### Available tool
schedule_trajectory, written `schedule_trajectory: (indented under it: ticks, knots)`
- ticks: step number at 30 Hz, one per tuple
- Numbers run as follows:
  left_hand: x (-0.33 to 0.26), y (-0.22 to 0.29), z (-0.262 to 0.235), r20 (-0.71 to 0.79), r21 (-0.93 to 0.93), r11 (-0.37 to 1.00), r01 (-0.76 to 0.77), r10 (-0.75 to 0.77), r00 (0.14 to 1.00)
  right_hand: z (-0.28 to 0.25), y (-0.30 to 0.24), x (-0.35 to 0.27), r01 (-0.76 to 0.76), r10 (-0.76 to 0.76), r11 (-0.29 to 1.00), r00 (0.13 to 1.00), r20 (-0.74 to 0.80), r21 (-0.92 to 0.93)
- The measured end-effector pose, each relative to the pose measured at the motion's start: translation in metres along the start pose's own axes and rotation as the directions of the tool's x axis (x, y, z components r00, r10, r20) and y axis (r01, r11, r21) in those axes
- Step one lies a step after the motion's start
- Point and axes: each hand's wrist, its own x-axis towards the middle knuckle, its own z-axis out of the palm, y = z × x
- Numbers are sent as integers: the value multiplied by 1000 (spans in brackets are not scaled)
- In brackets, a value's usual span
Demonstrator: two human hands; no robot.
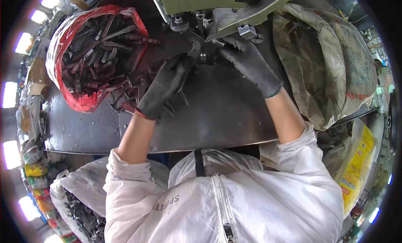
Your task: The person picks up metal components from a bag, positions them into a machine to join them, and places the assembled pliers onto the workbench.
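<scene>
My left hand (169, 80), in a dark grey glove, is closed with its fingertips on a flat, curved metal part (195, 49) with a hole in it. That part lies just below the tooling (200, 23) of a green machine (201, 2). More curved metal pieces (182, 97) stick out from under the left palm. My gloved right hand (250, 62) reaches in from the other side of the tooling, fingers pinched together. A small pale metal end (217, 42) shows at its fingertips; what it belongs to is unclear.
A red-rimmed white sack (54, 61) full of similar metal parts (104, 46) stands on the left. Loose parts (125, 105) spill beside it on the dark metal table (209, 117). At right lies a woven sack (349, 61). Below left sits another bag (86, 180) of metal parts.
</scene>
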Motion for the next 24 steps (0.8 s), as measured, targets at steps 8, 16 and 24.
schedule_trajectory:
  ticks: [8, 16, 24]
  knots:
    - [33, -20, 0, 27, 111, 994, 23, -26, 999, 9, -9, -16, -304, 250, 236, 937, 244, 923]
    - [40, 5, 10, 65, 89, 990, 111, -117, 991, 30, -27, -11, -275, 342, 393, 929, 138, 877]
    - [42, -11, 17, 207, -246, 921, 302, -255, 945, 39, -4, -8, -386, 328, 519, 914, 239, 763]
